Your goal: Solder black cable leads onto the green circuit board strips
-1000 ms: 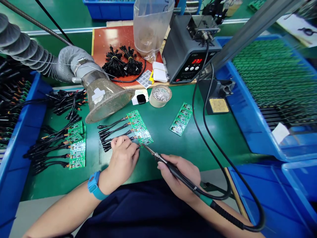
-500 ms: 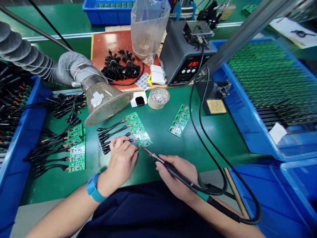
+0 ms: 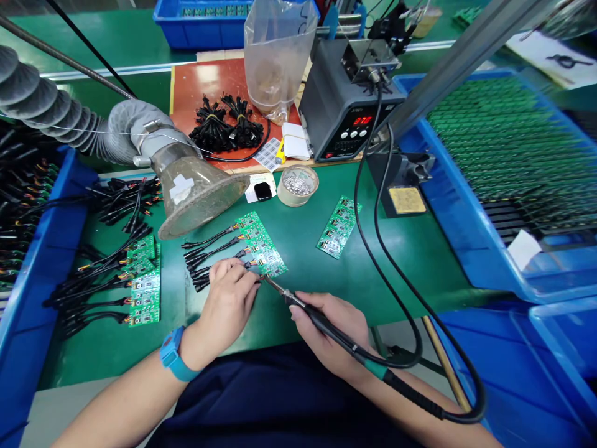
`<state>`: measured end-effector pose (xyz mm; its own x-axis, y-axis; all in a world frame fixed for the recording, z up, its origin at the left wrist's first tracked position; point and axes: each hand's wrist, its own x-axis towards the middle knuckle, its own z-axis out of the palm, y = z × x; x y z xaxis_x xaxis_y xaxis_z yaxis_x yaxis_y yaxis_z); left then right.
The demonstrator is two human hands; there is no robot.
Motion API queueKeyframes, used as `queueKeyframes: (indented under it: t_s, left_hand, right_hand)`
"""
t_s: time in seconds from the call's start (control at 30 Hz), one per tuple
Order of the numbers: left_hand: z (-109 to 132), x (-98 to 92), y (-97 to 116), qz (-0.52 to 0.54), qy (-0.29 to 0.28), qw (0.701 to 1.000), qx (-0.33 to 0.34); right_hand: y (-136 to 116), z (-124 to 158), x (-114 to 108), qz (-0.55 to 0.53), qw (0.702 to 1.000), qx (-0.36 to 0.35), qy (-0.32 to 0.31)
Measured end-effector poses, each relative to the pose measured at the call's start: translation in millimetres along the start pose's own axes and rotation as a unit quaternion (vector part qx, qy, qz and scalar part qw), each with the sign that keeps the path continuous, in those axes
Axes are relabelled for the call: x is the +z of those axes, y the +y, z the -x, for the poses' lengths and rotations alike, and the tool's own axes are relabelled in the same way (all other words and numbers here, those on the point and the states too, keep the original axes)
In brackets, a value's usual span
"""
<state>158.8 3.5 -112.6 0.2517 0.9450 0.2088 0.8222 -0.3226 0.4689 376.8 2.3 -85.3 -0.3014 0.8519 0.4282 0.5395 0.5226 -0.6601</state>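
My right hand (image 3: 333, 330) is wrapped round a soldering iron (image 3: 321, 320). Its metal tip meets the lower left corner of a green circuit board (image 3: 262, 244) lying on the green bench. Black cables (image 3: 205, 249) run leftward from that board. My left hand (image 3: 229, 298), with a blue wristband, rests by the same corner, its fingers pinched at a cable end too small to make out. Another green board (image 3: 339, 227), without cables, lies to the right. At the left are boards with black cables attached (image 3: 144, 286).
A fume extraction hood (image 3: 200, 193) hangs over the bench at left. Behind stand a round tin (image 3: 297, 185), a soldering station (image 3: 349, 106) and a plastic bag (image 3: 275, 62). An iron stand (image 3: 401, 186) and a blue bin of boards (image 3: 485, 236) are at right.
The iron and my right hand have shifted very slightly left. My left hand keeps its place at the board's corner.
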Motion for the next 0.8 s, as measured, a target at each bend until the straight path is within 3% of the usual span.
queueKeyframes:
  t_s: [0.8]
  left_hand:
    - [-7.3, -3.0, -1.6, 0.008, -0.022, 1.0, -0.006]
  right_hand:
    - [0.4, 1.2, 2.2, -0.01, 0.998, 0.052, -0.018]
